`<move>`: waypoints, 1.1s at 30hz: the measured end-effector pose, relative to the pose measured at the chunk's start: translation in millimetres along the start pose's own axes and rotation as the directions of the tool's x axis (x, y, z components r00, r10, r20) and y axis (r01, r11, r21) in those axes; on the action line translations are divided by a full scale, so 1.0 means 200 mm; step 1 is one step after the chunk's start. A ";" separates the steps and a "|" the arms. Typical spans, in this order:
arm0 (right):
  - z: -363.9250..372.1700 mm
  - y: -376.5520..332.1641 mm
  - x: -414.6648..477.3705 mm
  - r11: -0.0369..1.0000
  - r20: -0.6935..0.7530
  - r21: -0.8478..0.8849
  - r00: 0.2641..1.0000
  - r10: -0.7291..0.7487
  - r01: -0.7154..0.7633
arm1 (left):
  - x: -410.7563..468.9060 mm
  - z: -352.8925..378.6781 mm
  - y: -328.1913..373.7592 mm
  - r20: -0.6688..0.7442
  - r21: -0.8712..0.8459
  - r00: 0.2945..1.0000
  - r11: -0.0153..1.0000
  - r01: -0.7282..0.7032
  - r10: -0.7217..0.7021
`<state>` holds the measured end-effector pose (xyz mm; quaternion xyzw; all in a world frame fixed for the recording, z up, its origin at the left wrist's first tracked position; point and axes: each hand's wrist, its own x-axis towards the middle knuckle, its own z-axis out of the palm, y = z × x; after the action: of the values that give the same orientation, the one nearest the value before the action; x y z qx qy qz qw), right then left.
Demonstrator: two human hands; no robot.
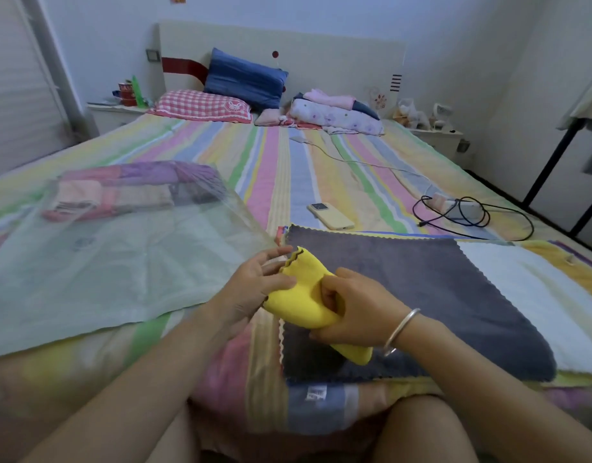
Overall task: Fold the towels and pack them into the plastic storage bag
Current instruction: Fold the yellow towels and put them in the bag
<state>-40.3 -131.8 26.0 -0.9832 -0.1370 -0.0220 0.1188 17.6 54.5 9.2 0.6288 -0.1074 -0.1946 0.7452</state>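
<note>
A small yellow towel (303, 290), folded into a narrow bundle, is held in both hands above the bed. My left hand (254, 284) grips its left end, fingers partly spread. My right hand (351, 312), with a silver bangle on the wrist, is closed around its right half. Under the hands a grey towel (421, 295) lies flat on top of a white towel (528, 295) and other towels. The clear plastic storage bag (104, 262) lies flat to the left, with several folded towels (121, 192) inside its far end.
A yellow phone (331, 215) lies just beyond the grey towel. A power strip with black cable (468, 212) sits at the right, and a white cable runs up the striped bed sheet (288, 168). Pillows (221, 95) and folded bedding lie at the headboard.
</note>
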 end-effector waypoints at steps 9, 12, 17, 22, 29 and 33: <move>0.23 -0.32 0.10 0.959 -0.087 0.268 0.989 0.120 -0.093 | -0.23 -0.72 -0.05 -0.171 0.972 0.900 0.217 0.088 0.400; 0.28 -0.42 0.17 0.933 -0.063 0.352 0.993 0.101 -0.073 | -0.25 -0.96 -0.04 -0.050 0.999 0.960 -0.001 0.052 0.276; 0.30 -0.57 0.39 0.898 -0.019 0.433 0.995 0.098 -0.080 | -0.20 -1.14 0.01 -0.022 0.999 0.996 -0.030 0.025 0.085; 0.32 -0.68 0.70 0.841 0.029 0.529 0.993 0.114 -0.112 | -0.15 -1.22 0.01 0.255 0.961 0.959 -0.141 -0.238 0.125; 0.30 -0.69 0.83 0.762 -0.005 0.634 0.984 0.177 -0.134 | -0.19 -1.17 0.04 0.300 0.948 0.886 -0.215 -0.235 0.355; 0.26 -0.69 0.76 0.732 -0.077 0.681 0.995 0.070 0.002 | -0.15 -1.21 0.16 -0.120 0.895 0.990 0.440 0.078 0.068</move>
<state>68.6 49.6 17.6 -0.8717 -0.1114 -0.0162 0.4770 93.1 287.4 -1.4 0.9399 -0.1402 -0.0663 0.3042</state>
